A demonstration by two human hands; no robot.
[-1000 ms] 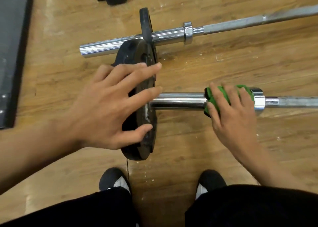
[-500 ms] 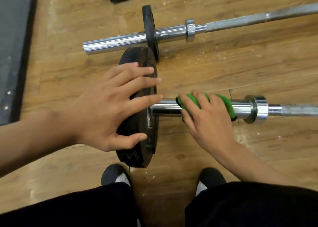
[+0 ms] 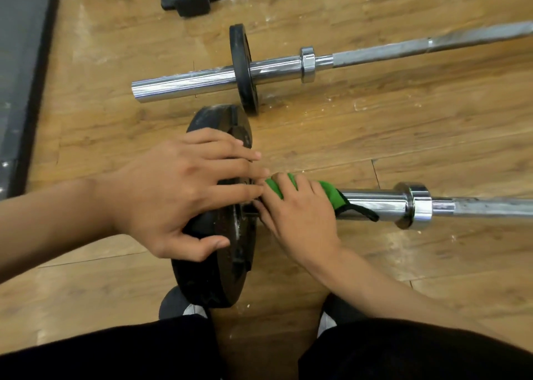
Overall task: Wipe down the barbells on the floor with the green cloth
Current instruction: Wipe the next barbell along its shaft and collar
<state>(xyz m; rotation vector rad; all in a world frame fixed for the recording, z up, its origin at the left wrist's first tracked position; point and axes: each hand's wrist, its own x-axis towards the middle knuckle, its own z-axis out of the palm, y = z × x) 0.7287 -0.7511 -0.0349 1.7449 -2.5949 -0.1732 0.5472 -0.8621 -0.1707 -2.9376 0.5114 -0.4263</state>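
Green cloth (image 3: 328,192) x1 in R hand (image 3: 300,216) on near barbell (image 3: 375,204) of 2.

A gym weights area: a long chrome steel barbell (image 3: 187,81) lies on the worn wood-plank floor (image 3: 403,137) far off, another chrome barbell (image 3: 375,203) near, both carrying round black iron weight plates (image 3: 243,68), with a dark grey rubber mat (image 3: 20,62) left

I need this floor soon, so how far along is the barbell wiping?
Looks done: the near barbell's shiny sleeve, from collar to green cloth. In hand: the right hand wraps that cloth round the sleeve beside the plates, which the left hand steadies. Left: the far barbell, lying untouched.
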